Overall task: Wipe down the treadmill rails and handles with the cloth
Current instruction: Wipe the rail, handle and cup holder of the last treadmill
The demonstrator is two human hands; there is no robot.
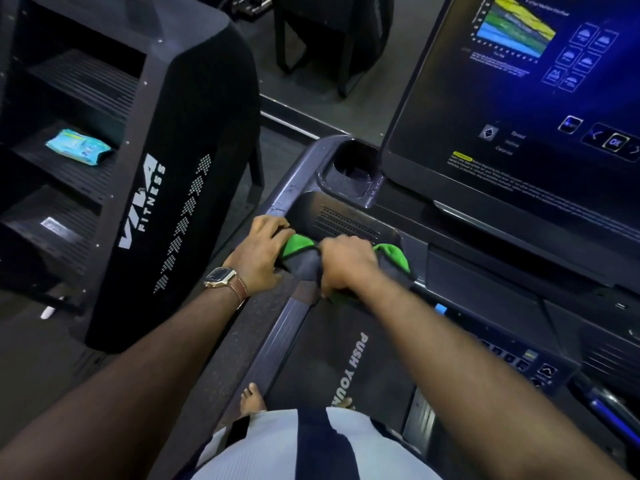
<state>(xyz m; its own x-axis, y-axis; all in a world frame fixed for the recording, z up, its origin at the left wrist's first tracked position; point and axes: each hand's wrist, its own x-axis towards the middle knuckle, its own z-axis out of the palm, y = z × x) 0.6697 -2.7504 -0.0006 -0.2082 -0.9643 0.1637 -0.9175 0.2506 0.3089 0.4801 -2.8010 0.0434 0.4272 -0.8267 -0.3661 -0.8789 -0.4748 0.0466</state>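
Observation:
A green and grey cloth is wrapped over the treadmill's left handrail, just below the cup holder. My left hand, with a watch on its wrist, grips the cloth's left end against the rail. My right hand is closed over the cloth's middle, and a green corner pokes out to its right. The rail under both hands is hidden by the cloth.
The treadmill console screen glows at the upper right, with a cup holder beside it. A black stair machine stands close on the left, a blue packet lying on one step. My bare feet stand on the belt below.

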